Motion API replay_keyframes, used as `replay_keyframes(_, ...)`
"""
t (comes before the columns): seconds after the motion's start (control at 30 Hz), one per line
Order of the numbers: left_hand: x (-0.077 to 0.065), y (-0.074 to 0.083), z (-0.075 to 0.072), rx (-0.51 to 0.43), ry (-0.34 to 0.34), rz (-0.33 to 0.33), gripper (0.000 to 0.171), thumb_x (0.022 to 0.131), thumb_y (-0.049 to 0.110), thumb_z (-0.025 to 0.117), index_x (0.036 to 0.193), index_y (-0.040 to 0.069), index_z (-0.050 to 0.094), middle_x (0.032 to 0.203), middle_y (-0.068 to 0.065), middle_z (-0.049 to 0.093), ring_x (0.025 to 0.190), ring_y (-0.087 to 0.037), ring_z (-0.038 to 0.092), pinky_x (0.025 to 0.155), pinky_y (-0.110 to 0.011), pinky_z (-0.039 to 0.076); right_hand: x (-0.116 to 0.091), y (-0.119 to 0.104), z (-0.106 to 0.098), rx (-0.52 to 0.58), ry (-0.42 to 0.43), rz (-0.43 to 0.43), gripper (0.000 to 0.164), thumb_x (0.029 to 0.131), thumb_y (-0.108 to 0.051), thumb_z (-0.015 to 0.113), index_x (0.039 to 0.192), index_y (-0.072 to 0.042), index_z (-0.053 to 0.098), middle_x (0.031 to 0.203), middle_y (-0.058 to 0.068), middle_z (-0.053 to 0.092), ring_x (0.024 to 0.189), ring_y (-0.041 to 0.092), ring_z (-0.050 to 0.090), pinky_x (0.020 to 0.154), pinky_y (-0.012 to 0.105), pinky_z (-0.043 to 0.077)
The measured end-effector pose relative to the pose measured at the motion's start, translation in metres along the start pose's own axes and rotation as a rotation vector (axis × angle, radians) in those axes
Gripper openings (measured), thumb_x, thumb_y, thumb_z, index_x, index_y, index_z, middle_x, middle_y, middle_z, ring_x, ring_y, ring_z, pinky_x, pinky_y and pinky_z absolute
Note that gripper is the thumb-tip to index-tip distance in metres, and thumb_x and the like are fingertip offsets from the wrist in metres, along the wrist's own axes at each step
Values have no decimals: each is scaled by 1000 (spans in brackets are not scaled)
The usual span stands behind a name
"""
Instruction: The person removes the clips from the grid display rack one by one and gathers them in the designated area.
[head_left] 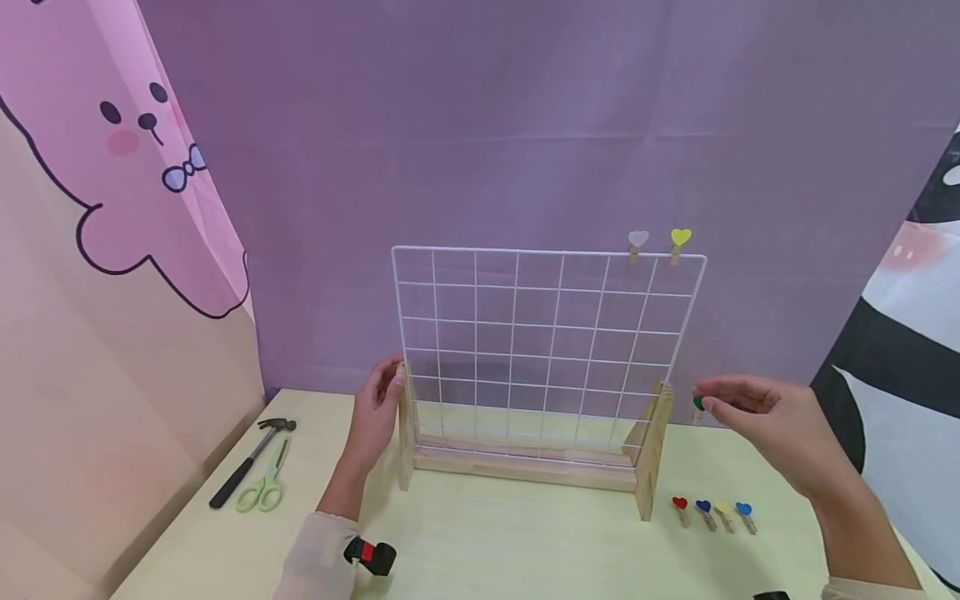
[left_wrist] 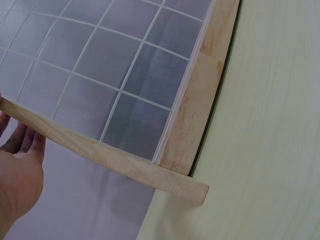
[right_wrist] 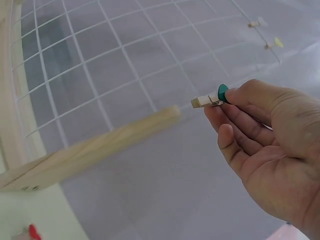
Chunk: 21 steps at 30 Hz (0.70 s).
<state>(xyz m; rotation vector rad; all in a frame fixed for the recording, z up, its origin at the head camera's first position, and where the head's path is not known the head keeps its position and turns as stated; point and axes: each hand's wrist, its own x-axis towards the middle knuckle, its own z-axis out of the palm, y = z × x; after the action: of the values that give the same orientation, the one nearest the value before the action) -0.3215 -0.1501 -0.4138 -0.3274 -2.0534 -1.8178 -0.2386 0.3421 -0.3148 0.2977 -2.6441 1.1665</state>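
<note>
A small wooden clothespin (right_wrist: 206,101) with a green head (right_wrist: 223,93) is pinched between thumb and fingers of my right hand (head_left: 783,425). That hand is in the air, right of the white wire grid (head_left: 513,325). The grid stands upright in a wooden stand (head_left: 525,473). My left hand (head_left: 377,412) holds the stand's left post (head_left: 406,425) near its top, thumb in front. Clipped on the grid's top wire at the right are a white heart clothespin (head_left: 637,240) and a yellow heart clothespin (head_left: 679,240).
On the table right of the stand lie a red heart clothespin (head_left: 680,505), a dark blue one (head_left: 704,508), a pale yellow one (head_left: 723,510) and a light blue one (head_left: 744,510). At the left are a hammer (head_left: 251,467) and green-handled scissors (head_left: 264,487). A purple cloth (head_left: 480,125) hangs behind.
</note>
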Motion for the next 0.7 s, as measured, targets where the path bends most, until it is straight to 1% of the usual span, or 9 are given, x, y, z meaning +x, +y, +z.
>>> replay_keyframes(0.13, 1, -1, -1, 1, -1, -1, 39, 109, 15, 52, 147, 8, 51, 141, -16, 58, 119, -7, 55, 99, -8, 44, -9, 15, 6, 12, -14, 62, 39, 101, -33, 68, 131, -8, 68, 107, -29, 71, 96, -14, 64, 75, 13, 54)
replay_keyframes(0.23, 1, -1, -1, 4, -4, -7, 39, 109, 15, 51, 147, 9, 51, 141, -15, 58, 120, -8, 54, 100, -8, 44, -17, 26, 12, 32, -26, 98, 40, 100, -31, 69, 131, -5, 68, 106, -28, 72, 95, -12, 65, 75, 14, 55)
replay_keyframes(0.43, 2, 0, -1, 5, -2, -1, 39, 109, 15, 51, 147, 8, 51, 141, -16, 58, 122, -10, 54, 101, -8, 43, -34, 47, 21, 47, -14, 161, 38, 99, -29, 71, 127, -3, 70, 102, -27, 73, 92, -10, 67, 73, 14, 56)
replay_keyframes(0.7, 0, -2, -1, 17, -3, -7, 40, 109, 17, 52, 148, 9, 50, 142, -15, 58, 124, -8, 53, 102, -7, 42, -53, 75, 37, 64, -69, 212, 36, 97, -23, 73, 124, 1, 71, 102, -23, 75, 90, -10, 67, 72, 18, 57)
